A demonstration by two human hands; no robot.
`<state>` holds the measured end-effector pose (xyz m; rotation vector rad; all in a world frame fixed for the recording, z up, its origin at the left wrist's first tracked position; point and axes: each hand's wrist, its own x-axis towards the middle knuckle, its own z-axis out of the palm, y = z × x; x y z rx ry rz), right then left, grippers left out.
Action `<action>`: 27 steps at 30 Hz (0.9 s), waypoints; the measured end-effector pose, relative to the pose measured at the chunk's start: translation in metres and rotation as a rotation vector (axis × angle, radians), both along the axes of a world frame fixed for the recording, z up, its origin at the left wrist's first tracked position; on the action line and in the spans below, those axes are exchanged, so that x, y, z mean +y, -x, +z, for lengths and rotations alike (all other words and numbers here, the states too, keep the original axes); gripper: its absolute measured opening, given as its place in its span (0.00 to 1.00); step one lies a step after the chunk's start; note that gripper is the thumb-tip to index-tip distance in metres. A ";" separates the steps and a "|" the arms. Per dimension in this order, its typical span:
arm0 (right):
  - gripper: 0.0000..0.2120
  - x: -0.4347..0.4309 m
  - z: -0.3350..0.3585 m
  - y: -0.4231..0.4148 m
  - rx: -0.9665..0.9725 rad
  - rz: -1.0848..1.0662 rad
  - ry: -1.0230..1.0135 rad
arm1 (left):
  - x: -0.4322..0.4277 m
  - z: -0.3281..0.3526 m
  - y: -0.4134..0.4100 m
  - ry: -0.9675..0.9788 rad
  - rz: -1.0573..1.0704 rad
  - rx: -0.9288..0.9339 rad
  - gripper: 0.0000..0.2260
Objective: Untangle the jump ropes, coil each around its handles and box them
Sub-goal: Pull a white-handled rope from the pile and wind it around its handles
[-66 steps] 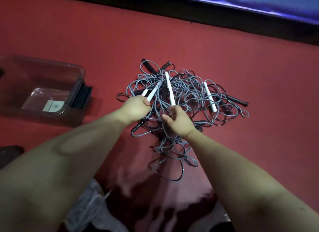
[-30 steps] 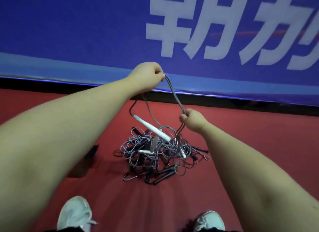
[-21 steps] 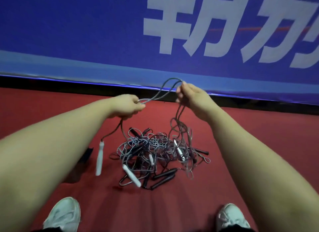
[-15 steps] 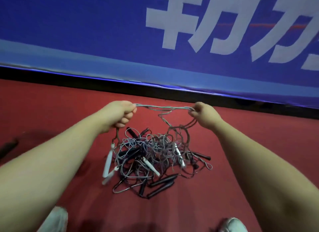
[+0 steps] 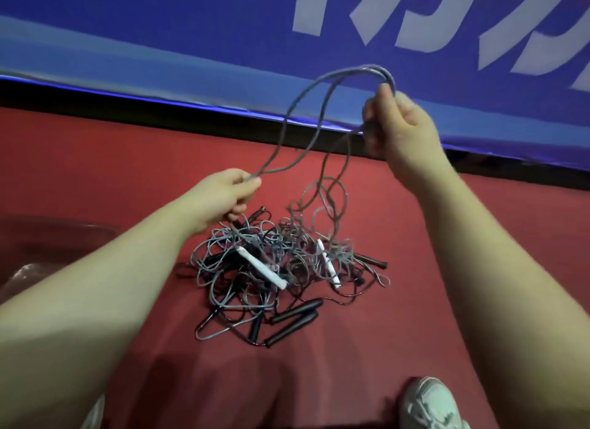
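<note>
Pinches a doubled grey rope strand [image 5: 367, 68] between thumb and fingers of the left hand [image 5: 228, 194], low and close over the pile. Grips the same strand in the curled fingers of the right hand [image 5: 397, 125], raised higher and further right. Shows the strand arching from the left hand up to the right, then dropping from the right hand in loose loops into the tangled jump ropes [image 5: 281, 269]. Locates that tangle on the red floor [image 5: 95, 173], below and between the hands. Records within it a long white handle [image 5: 260, 267] under the left hand, a shorter white handle [image 5: 326, 262] under the hanging loops, and black handles [image 5: 295, 317] at the near edge. Notes a clear box [image 5: 64, 229], blurred, left of the left forearm; a pale shoe [image 5: 431, 403] below the right forearm.
</note>
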<state>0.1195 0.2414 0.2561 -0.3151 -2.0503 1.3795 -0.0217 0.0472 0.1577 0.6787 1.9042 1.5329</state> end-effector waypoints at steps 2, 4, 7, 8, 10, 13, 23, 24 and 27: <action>0.16 -0.009 0.011 -0.005 -0.199 -0.042 -0.407 | -0.002 -0.001 -0.004 0.037 -0.074 0.071 0.04; 0.15 -0.021 0.004 -0.010 -0.380 -0.063 -0.601 | 0.001 0.008 -0.011 0.003 -0.067 0.128 0.03; 0.16 -0.040 -0.001 -0.012 -0.374 -0.001 -0.548 | 0.003 0.021 -0.019 -0.017 -0.128 0.129 0.12; 0.16 -0.044 0.003 -0.014 -0.324 0.007 -0.483 | 0.002 0.023 -0.022 0.009 -0.171 0.132 0.17; 0.15 -0.051 0.014 -0.017 -0.229 0.046 -0.383 | -0.001 0.028 -0.028 0.065 -0.251 0.142 0.22; 0.12 -0.064 0.024 -0.019 -0.160 0.197 -0.282 | 0.002 0.037 -0.034 0.027 -0.270 0.090 0.18; 0.04 -0.075 0.021 -0.014 -0.140 0.382 -0.108 | 0.015 0.049 -0.057 -0.064 -0.411 0.062 0.11; 0.05 -0.074 0.020 -0.014 -0.149 0.370 -0.100 | 0.014 0.048 -0.058 -0.032 -0.441 0.036 0.12; 0.08 -0.068 0.019 -0.015 -0.154 0.377 -0.069 | 0.012 0.042 -0.056 0.063 -0.517 -0.013 0.16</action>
